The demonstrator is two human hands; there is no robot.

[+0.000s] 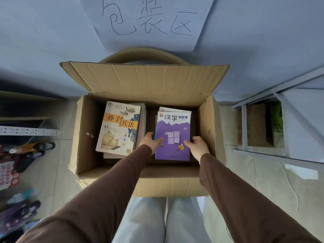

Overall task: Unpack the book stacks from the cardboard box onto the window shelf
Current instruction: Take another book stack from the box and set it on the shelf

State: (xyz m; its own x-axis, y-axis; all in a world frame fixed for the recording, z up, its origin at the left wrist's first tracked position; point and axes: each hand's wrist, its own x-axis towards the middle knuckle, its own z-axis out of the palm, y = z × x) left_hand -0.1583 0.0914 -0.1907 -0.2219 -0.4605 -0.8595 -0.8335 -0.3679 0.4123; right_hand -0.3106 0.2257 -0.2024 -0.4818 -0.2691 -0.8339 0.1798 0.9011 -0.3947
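A: Item one, hands?

B: Left hand (151, 141) and right hand (198, 146), both in brown sleeves, centre of the frame, reaching down into the cardboard box (213, 123). Thumbs lie on the cover of the purple book (172, 135), one at each long edge. Remaining fingers drop out of sight beside the stack, so I cannot tell whether the clasp is complete. Judged: a two-sided hold, so the whole pile lifts together and does not slide apart.

A: Item two, that pile?

B: Right-hand book stack, purple title on top, at least one more cover showing past its far edge. It stands in the right half of the box, not yet lifted out.

A: Item three?

B: Left-hand stack, topped by the illustrated orange-titled book (119, 128), slightly askew, untouched, a gap between it and the purple pile. That gap gives the left hand room to go in.

A: Container?

B: Flaps open, rear flap (143, 78) upright and clear of the hands. Box sits on the floor before the person's knees.

A: Surroundings?

B: Handwritten paper sign (149, 18), upper centre. Pale metal frame (263, 120), right of frame; whether it is the window shelf, cannot tell.
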